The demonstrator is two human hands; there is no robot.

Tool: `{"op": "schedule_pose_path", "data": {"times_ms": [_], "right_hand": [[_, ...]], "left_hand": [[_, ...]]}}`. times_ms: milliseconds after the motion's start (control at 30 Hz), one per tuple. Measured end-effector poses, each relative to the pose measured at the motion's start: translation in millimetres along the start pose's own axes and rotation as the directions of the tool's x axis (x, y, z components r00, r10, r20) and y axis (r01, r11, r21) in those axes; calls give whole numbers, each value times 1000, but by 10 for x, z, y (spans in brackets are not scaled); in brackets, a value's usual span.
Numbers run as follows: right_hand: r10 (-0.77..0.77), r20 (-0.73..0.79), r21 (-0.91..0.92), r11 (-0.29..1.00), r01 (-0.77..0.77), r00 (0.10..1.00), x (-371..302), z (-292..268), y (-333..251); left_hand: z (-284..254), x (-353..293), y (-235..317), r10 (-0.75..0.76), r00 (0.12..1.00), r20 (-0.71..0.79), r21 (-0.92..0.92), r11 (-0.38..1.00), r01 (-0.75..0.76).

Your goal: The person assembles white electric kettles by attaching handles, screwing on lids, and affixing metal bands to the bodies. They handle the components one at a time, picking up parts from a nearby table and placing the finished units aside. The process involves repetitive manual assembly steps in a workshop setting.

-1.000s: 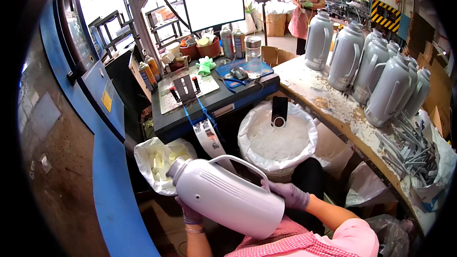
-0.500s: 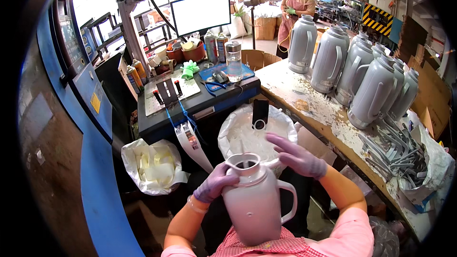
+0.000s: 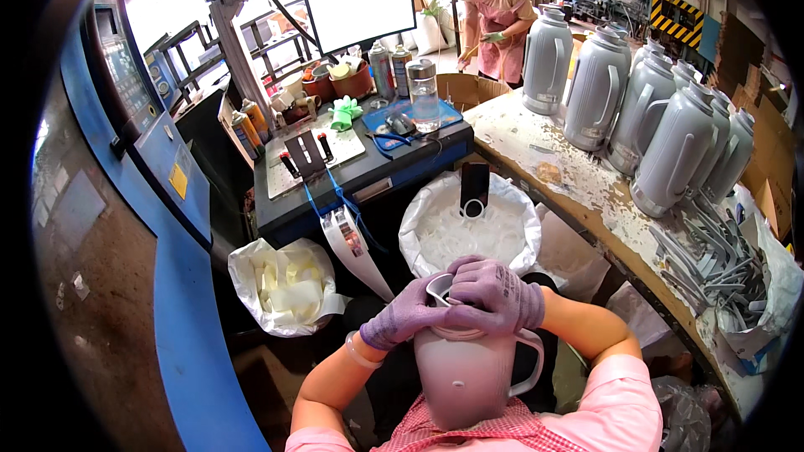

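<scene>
A grey plastic thermos jug (image 3: 462,378) with a side handle stands upright at my lap, against my checked apron. Its spouted mouth points up. My left hand (image 3: 412,311), in a purple glove, is closed round the left side of the neck. Over the mouth's right side, my gloved right hand (image 3: 492,291) is curled with its fingers bent onto the rim. Whether anything small sits under those fingers is hidden. Just beyond the hands is a white-lined bin (image 3: 419,238) of clear plastic rings, with a black phone (image 3: 474,188) and its ring holder at the far rim.
Several grey thermos jugs (image 3: 595,92) and a heap of grey handle strips (image 3: 712,259) occupy the worn bench at right. A second lined bin (image 3: 280,285) sits left. The dark desk (image 3: 360,176) holds cans, pliers and a monitor (image 3: 360,17). Another person (image 3: 498,21) leans over a carton.
My right hand has come down from the air at the right onto the jug's mouth. My left hand has shifted closer round the neck. The other person has bent forward.
</scene>
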State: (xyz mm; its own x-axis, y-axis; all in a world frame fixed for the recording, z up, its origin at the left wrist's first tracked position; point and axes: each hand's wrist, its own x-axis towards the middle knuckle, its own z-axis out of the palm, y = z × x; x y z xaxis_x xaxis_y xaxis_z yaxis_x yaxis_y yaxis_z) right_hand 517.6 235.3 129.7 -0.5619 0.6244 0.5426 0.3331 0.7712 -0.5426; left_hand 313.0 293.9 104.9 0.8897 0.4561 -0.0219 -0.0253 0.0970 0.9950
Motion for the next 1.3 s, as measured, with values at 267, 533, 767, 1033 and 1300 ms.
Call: {"op": "schedule_pose_path", "data": {"times_ms": [267,533,767,1033,1300], "right_hand": [[-41,-43,-139,990,35,998,-72,-171,273],[-505,-859,-512,853,102,-90,-173,-1498,-61],[39,-851,-309,769,-560,523,522,-1949,1695],[563,-408,-479,537,-694,718,-931,70,3119],[672,-484,-539,277,-795,561,-474,189,3352]], "left_hand": [[23,193,-107,26,998,-54,-32,999,-28],[-339,-375,152,97,906,-413,-7,994,-109],[-357,-654,135,519,684,-513,497,829,-256],[-148,-803,-288,475,655,-587,514,844,-151],[-67,-640,-408,499,722,-479,584,795,-162]]}}
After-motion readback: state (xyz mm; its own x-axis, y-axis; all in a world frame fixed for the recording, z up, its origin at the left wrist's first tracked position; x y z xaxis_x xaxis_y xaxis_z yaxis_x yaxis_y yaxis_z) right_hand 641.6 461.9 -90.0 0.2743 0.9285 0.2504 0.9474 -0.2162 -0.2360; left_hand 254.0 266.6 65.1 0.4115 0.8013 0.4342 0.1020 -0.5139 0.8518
